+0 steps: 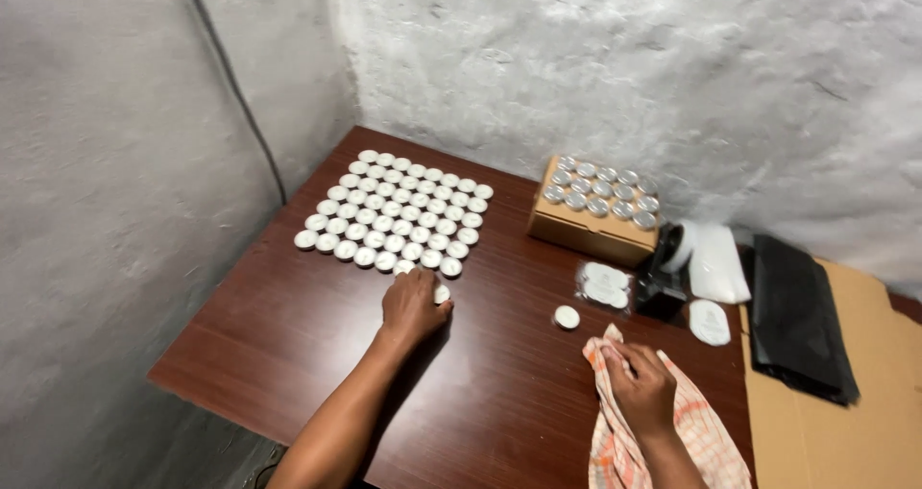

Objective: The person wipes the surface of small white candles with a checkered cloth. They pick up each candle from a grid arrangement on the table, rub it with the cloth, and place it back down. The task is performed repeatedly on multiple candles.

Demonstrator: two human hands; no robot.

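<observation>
My left hand (pixel 413 305) rests on the dark wooden table (pixel 288 326), fingers closed over a small white round cap (pixel 441 294) just below a neat grid of several white caps (pixel 394 210). My right hand (pixel 639 385) grips a bunched orange-and-white checked cloth (pixel 691 431) near the table's front right. A single white cap (pixel 567 317) lies loose between the two hands, apart from both.
A cardboard box (pixel 586 232) topped with several silver-lidded jars stands at the back right. Beside it lie a clear bag of caps (pixel 605 285), a black object (pixel 661 282), white packets (pixel 718 263), a black plastic bag (pixel 797 326) and flat cardboard (pixel 845 422). Rough white walls enclose the table.
</observation>
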